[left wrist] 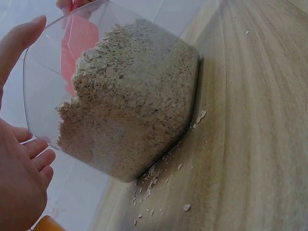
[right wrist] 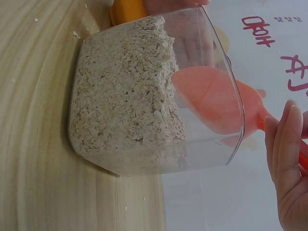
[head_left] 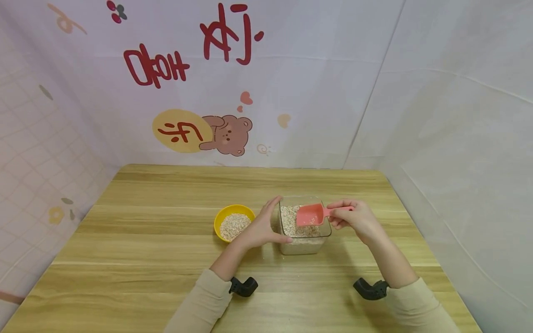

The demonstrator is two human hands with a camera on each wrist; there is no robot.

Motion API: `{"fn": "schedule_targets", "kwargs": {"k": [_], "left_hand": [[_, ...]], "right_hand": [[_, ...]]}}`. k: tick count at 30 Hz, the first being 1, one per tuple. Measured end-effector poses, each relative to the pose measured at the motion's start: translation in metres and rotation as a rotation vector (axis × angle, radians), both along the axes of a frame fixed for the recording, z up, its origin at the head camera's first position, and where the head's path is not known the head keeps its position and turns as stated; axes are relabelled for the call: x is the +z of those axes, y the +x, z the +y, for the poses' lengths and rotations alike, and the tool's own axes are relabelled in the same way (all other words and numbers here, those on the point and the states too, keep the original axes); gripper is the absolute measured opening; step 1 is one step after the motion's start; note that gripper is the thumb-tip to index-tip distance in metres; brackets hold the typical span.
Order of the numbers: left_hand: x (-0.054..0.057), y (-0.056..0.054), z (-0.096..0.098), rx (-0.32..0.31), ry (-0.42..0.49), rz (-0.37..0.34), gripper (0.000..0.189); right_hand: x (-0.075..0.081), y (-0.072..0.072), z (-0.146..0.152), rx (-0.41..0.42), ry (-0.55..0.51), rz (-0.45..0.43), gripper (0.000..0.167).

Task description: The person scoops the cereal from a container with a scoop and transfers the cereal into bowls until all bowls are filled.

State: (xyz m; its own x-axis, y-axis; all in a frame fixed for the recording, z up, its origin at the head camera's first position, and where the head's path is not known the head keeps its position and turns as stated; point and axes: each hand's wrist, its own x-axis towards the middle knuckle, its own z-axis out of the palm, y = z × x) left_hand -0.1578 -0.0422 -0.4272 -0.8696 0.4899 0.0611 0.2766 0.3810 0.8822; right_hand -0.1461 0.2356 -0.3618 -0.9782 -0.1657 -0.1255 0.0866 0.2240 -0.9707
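A clear square container [head_left: 305, 246] stands on the table, partly filled with rolled oats [left wrist: 130, 91]. My left hand [head_left: 261, 230] holds it at the left side, thumb by the near corner of the rim and fingers toward the far corner. In my right hand [head_left: 354, 218] is the handle of a pink scoop [head_left: 310, 215], pinched between thumb and fingers. The scoop's bowl dips inside the container's rim, its tip at the oats in the right wrist view, with a few flakes on it. Left of the container, a yellow bowl [head_left: 221, 215] also contains oats, partly covered by my left hand.
Loose oat flakes [left wrist: 186, 207] lie scattered on the wooden table [head_left: 137, 259] around the container's base. White printed cloth [head_left: 316, 106] hangs behind the table and at both sides. A black wrist mount [head_left: 244, 287] sticks out from each cuff.
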Motion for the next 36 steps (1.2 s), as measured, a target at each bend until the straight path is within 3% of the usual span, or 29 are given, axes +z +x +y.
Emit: {"fn": "schedule_targets", "kwargs": {"k": [15,36], "left_hand": [[-0.004,-0.002,0.003,-0.008,0.05,-0.023,0.116],[-0.004,-0.002,0.004,-0.013,0.057,-0.025,0.116]], "right_hand": [[-0.001,-0.003,0.0,0.039,0.079,-0.014,0.027],[-0.016,-0.001,-0.016,0.068,0.059,-0.025,0.024]]}}
